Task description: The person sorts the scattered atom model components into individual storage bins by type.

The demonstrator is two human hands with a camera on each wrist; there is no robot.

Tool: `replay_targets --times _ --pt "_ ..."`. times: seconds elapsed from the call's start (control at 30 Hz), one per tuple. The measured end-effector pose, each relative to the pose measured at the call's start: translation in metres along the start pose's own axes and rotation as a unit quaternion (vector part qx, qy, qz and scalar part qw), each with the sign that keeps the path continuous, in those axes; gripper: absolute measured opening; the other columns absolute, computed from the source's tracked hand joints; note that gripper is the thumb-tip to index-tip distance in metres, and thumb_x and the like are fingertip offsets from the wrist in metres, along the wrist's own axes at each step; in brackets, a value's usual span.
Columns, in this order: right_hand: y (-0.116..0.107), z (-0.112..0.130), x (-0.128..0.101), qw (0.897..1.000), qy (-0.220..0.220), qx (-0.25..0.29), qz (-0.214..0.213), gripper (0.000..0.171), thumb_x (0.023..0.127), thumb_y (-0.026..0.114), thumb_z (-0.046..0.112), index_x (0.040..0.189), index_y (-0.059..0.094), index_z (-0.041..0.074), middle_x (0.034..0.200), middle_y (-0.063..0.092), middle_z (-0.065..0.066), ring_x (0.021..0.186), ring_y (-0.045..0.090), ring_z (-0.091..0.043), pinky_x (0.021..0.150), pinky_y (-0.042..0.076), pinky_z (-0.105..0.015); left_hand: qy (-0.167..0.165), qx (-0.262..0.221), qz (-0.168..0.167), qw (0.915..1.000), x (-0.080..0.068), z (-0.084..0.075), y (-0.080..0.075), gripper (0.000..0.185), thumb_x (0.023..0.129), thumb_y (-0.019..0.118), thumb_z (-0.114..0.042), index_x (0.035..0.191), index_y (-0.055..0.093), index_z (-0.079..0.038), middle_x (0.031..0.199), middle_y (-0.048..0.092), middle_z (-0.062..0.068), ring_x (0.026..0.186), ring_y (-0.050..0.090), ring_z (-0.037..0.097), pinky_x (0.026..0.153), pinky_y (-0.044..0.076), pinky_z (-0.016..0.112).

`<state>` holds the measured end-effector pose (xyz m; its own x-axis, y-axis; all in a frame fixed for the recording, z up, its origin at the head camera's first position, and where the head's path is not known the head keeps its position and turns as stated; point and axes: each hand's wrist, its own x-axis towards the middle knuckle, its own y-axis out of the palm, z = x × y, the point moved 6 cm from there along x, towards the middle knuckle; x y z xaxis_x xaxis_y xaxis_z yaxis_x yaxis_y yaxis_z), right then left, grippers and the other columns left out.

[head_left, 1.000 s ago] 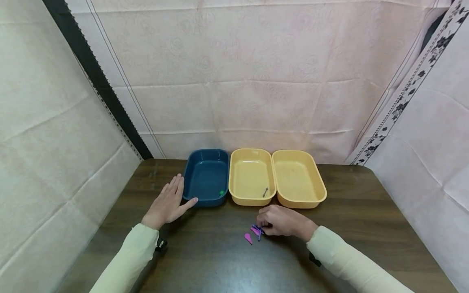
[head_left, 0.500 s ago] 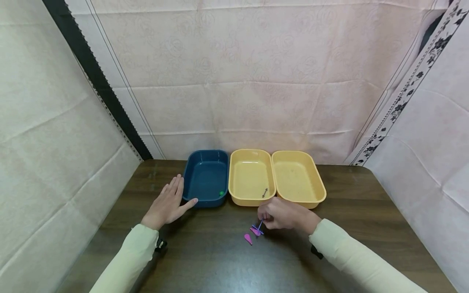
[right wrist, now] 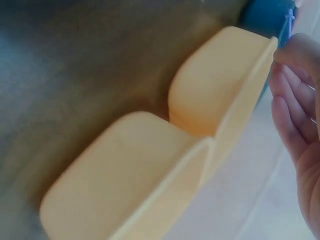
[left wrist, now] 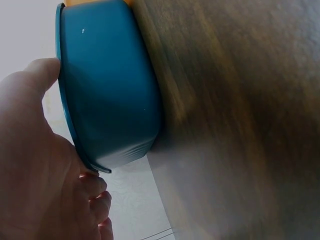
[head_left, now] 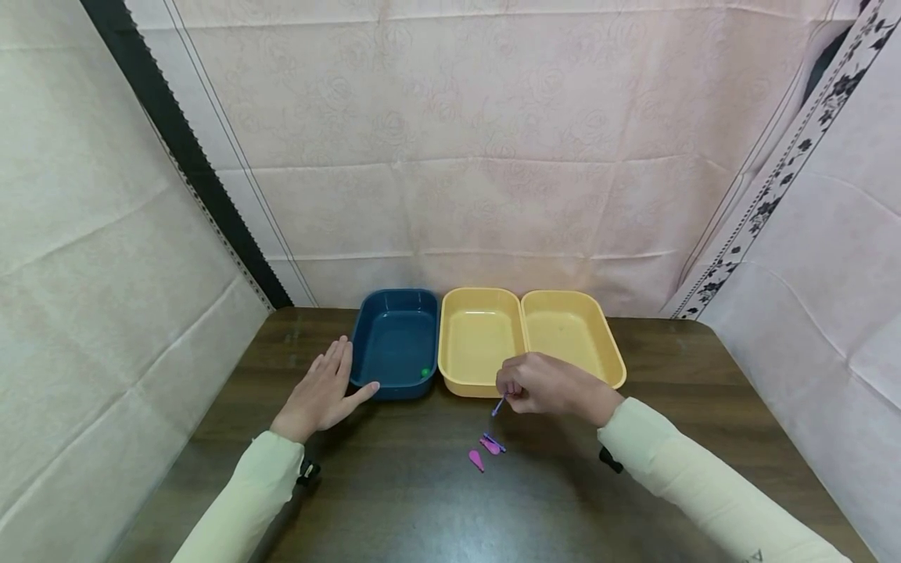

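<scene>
My right hand [head_left: 542,383] pinches a thin purple-blue plastic stick [head_left: 498,405] between thumb and fingertips, above the front edge of the middle yellow bin [head_left: 479,389]. In the right wrist view the stick's end [right wrist: 289,15] has a small cross-shaped knob. Spread fairly straight, my left hand [head_left: 322,395] lies against the blue bin [head_left: 397,389], its thumb and fingers at the rim. On the table lie a pink teardrop-shaped piece [head_left: 476,460], a second pink piece [head_left: 490,446] and another purple-blue stick [head_left: 495,442] across it.
A second yellow bin [head_left: 573,328] stands right of the middle one, partly behind my right hand. A small green piece [head_left: 425,373] lies in the blue bin. Behind the bins and at both sides hang pale cloth sheets [head_left: 450,156]. The table [head_left: 394,500] is dark wood.
My right hand has picked a purple-blue stick from the small pile and carried it up and forward to the middle yellow bin's front edge. My left hand stays in place.
</scene>
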<state>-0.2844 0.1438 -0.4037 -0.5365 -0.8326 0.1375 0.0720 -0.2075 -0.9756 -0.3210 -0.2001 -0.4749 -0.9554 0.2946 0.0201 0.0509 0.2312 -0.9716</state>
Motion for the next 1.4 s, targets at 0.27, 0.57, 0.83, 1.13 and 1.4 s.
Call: replay_targets --times 0.27,0.57,0.83,1.13,1.4 --pt "-0.021 -0.006 0.008 1.000 0.002 -0.007 -0.013 0.010 0.088 0.079 0.005 0.088 0.074 0.013 0.087 0.071 0.003 0.080 0.068 -0.009 0.073 0.059 -0.021 -0.001 -0.002 0.002 1.0000 -0.001 0.000 0.000 0.106 0.103 0.043 -0.072 0.165 0.013 0.008 0.176 0.010 0.028 0.163 0.013 0.048 0.132 0.013 0.063" --pt "-0.027 -0.020 0.019 0.999 0.023 -0.001 -0.027 0.009 0.088 0.079 0.004 0.089 0.075 0.011 0.086 0.072 0.001 0.078 0.067 -0.011 0.073 0.061 -0.024 0.000 -0.001 0.000 1.0000 -0.001 0.000 -0.001 0.107 0.103 0.043 -0.072 0.166 0.013 0.008 0.176 0.010 0.028 0.163 0.013 0.047 0.133 0.013 0.063" --pt "-0.021 -0.037 0.026 0.998 0.047 0.004 -0.045 0.008 0.086 0.076 0.002 0.087 0.074 0.009 0.085 0.072 0.000 0.077 0.067 -0.011 0.072 0.059 -0.023 0.001 -0.002 0.001 1.0000 -0.001 0.000 0.000 0.106 0.103 0.043 -0.072 0.166 0.013 0.008 0.176 0.010 0.028 0.163 0.013 0.048 0.133 0.013 0.063" --pt "-0.011 -0.057 0.031 0.994 0.090 -0.006 -0.065 0.005 0.088 0.078 0.003 0.090 0.074 0.006 0.087 0.074 -0.004 0.077 0.066 -0.013 0.071 0.059 -0.027 0.004 0.000 -0.002 1.0000 0.000 -0.001 0.001 0.106 0.103 0.042 -0.073 0.166 0.014 0.008 0.176 0.011 0.028 0.163 0.013 0.047 0.133 0.014 0.063" --pt "-0.024 -0.045 0.021 0.992 0.110 -0.007 -0.057 0.015 0.091 0.081 0.009 0.104 0.076 0.003 0.101 0.077 -0.012 0.091 0.073 -0.021 0.081 0.064 -0.036 0.005 -0.001 -0.006 1.0000 -0.001 0.000 -0.001 0.106 0.103 0.042 -0.073 0.166 0.014 0.008 0.176 0.011 0.027 0.163 0.014 0.047 0.133 0.014 0.062"
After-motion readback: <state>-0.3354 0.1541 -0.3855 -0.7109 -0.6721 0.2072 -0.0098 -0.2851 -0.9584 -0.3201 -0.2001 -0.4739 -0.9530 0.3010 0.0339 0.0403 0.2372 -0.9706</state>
